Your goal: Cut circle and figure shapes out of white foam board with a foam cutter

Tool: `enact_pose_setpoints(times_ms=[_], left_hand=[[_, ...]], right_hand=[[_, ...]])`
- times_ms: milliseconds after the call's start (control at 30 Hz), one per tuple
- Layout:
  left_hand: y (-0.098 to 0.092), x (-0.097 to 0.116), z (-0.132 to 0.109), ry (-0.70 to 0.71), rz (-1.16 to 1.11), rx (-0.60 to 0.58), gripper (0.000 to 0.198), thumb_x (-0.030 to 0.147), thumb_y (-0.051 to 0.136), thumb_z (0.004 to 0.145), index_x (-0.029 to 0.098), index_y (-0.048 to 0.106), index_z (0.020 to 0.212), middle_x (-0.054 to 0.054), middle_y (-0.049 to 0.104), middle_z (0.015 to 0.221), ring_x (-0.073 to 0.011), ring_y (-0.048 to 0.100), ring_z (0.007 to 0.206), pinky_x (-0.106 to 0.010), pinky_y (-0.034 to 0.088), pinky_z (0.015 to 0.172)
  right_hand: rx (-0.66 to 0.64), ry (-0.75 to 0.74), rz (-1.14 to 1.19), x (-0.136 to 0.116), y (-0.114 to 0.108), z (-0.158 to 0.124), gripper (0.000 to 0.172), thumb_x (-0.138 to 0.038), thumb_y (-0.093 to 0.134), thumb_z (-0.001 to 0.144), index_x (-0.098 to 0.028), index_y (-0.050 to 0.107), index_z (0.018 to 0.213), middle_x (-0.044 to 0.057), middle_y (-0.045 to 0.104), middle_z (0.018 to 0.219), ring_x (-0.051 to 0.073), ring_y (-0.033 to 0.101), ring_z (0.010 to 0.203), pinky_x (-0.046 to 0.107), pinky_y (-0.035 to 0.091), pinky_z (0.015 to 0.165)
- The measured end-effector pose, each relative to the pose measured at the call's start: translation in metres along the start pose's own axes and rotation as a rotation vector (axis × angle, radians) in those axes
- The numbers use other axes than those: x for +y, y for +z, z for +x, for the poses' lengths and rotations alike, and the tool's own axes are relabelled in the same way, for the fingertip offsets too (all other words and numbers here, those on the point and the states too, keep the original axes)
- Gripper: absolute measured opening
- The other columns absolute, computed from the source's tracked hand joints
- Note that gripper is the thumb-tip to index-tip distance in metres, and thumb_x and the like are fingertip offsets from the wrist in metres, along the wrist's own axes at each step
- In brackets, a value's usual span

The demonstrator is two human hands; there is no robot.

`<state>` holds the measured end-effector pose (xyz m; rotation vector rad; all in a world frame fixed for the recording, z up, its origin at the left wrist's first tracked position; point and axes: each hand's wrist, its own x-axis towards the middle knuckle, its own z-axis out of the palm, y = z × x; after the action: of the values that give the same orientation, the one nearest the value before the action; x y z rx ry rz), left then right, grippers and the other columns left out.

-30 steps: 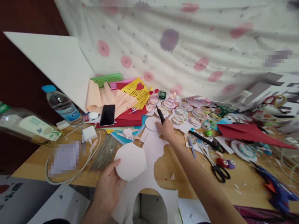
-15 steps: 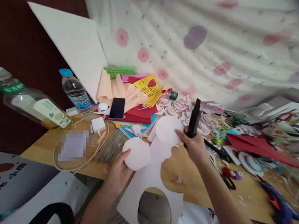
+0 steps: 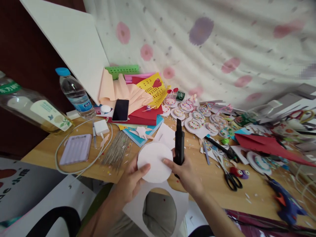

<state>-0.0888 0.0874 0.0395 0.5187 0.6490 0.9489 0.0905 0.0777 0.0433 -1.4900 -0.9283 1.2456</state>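
A white round paper disc (image 3: 156,161) is held in front of me over the table's near edge, lying over at least one more disc whose rim shows. My left hand (image 3: 134,179) pinches its left side, thumb on top. My right hand (image 3: 185,174) presses a thumb on its right side while the fingers grip an upright black tool (image 3: 179,144); its exact kind I cannot make out. Below the hands, a white paper sheet (image 3: 181,200) with a large round cut-out lies over my lap.
Scissors (image 3: 229,177) and a blue glue gun (image 3: 287,200) lie to the right. Decorated discs (image 3: 195,123) crowd the back. Thin wire sticks (image 3: 117,149), a phone (image 3: 120,110), a charger cable (image 3: 58,161) and bottles (image 3: 77,97) are on the left. Red paper (image 3: 269,148) lies at right.
The two discs, held apart before, are now together between both hands. My right hand has moved left and down with the black tool. The cut-out sheet sits lower.
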Motion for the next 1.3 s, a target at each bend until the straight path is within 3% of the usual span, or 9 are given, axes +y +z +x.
enact_pose_setpoints(times_ms=[200, 500, 600, 667, 767, 867, 1000, 1133, 1300], left_hand=[[-0.005, 0.000, -0.003, 0.002, -0.022, -0.053, 0.048, 0.022, 0.076, 0.079, 0.024, 0.063, 0.125, -0.009, 0.072, 0.113, -0.0270, 0.067, 0.107, -0.036, 0.054, 0.095], [-0.017, 0.000, 0.000, 0.080, 0.108, -0.117, 0.040, 0.028, 0.078, 0.076, 0.026, 0.069, 0.115, -0.009, 0.072, 0.116, -0.0290, 0.068, 0.105, -0.038, 0.055, 0.090], [-0.022, 0.003, -0.001, 0.247, 0.364, -0.069, 0.029, 0.027, 0.073, 0.082, 0.026, 0.071, 0.111, -0.007, 0.074, 0.114, -0.0240, 0.070, 0.100, -0.029, 0.056, 0.084], [-0.022, 0.011, -0.004, 0.410, 0.614, -0.104, 0.026, 0.020, 0.066, 0.087, 0.027, 0.071, 0.111, -0.005, 0.074, 0.112, -0.0212, 0.071, 0.098, -0.027, 0.056, 0.084], [-0.018, 0.028, -0.010, 0.710, 0.981, -0.331, 0.041, 0.009, 0.051, 0.092, 0.029, 0.063, 0.126, -0.005, 0.068, 0.125, -0.0209, 0.066, 0.112, -0.031, 0.053, 0.095], [-0.009, 0.044, -0.014, 1.000, 1.195, -0.556, 0.047, 0.008, 0.044, 0.094, 0.022, 0.052, 0.138, -0.011, 0.061, 0.135, -0.0225, 0.056, 0.126, -0.037, 0.047, 0.106], [-0.002, 0.049, -0.018, 1.152, 1.326, -0.635, 0.055, 0.008, 0.053, 0.091, 0.018, 0.044, 0.145, -0.014, 0.059, 0.134, -0.0242, 0.052, 0.130, -0.040, 0.041, 0.112], [-0.004, 0.034, -0.027, 0.948, 1.139, -0.551, 0.050, 0.011, 0.050, 0.093, 0.024, 0.050, 0.141, -0.010, 0.059, 0.136, -0.0250, 0.058, 0.125, -0.037, 0.049, 0.104], [0.002, 0.009, -0.029, 0.330, 0.550, 0.007, 0.032, 0.022, 0.064, 0.088, 0.026, 0.065, 0.119, -0.005, 0.073, 0.114, -0.0219, 0.070, 0.101, -0.026, 0.057, 0.084]], right_hand=[[-0.090, 0.053, 0.104, -0.003, -0.003, -0.015, 0.052, -0.052, 0.081, 0.065, -0.020, 0.056, 0.097, -0.007, 0.043, 0.064, 0.007, 0.035, 0.053, 0.020, 0.028, 0.044], [-0.065, -0.099, 0.152, -0.004, -0.003, -0.028, 0.037, -0.034, 0.084, 0.067, -0.020, 0.050, 0.070, -0.006, 0.037, 0.066, 0.008, 0.035, 0.060, 0.021, 0.029, 0.051], [-0.049, -0.047, 0.197, -0.005, -0.001, -0.025, 0.030, -0.035, 0.084, 0.066, -0.022, 0.059, 0.079, -0.007, 0.039, 0.064, 0.006, 0.031, 0.053, 0.021, 0.024, 0.045], [-0.047, -0.071, 0.225, -0.006, 0.001, -0.024, 0.027, -0.035, 0.083, 0.067, -0.024, 0.066, 0.084, -0.004, 0.052, 0.076, 0.006, 0.033, 0.053, 0.021, 0.026, 0.045], [-0.052, -0.208, 0.245, -0.007, 0.002, -0.022, 0.022, -0.033, 0.082, 0.068, -0.026, 0.072, 0.086, 0.002, 0.059, 0.104, 0.011, 0.050, 0.070, 0.022, 0.038, 0.053], [-0.096, -0.304, 0.281, -0.007, 0.001, -0.020, 0.019, -0.030, 0.079, 0.072, -0.029, 0.074, 0.090, 0.003, 0.060, 0.105, 0.017, 0.057, 0.088, 0.025, 0.046, 0.067], [-0.190, -0.352, 0.344, -0.005, -0.002, -0.017, 0.018, -0.028, 0.080, 0.072, -0.031, 0.073, 0.089, 0.003, 0.058, 0.102, 0.018, 0.056, 0.091, 0.026, 0.046, 0.070], [-0.241, -0.377, 0.393, -0.003, -0.004, -0.016, 0.017, -0.031, 0.082, 0.069, -0.028, 0.070, 0.080, 0.000, 0.055, 0.092, 0.013, 0.050, 0.074, 0.022, 0.040, 0.059], [-0.068, -0.287, 0.416, -0.011, 0.002, -0.019, 0.029, -0.028, 0.087, 0.060, -0.023, 0.060, 0.070, -0.003, 0.050, 0.079, 0.008, 0.043, 0.061, 0.020, 0.035, 0.051]])
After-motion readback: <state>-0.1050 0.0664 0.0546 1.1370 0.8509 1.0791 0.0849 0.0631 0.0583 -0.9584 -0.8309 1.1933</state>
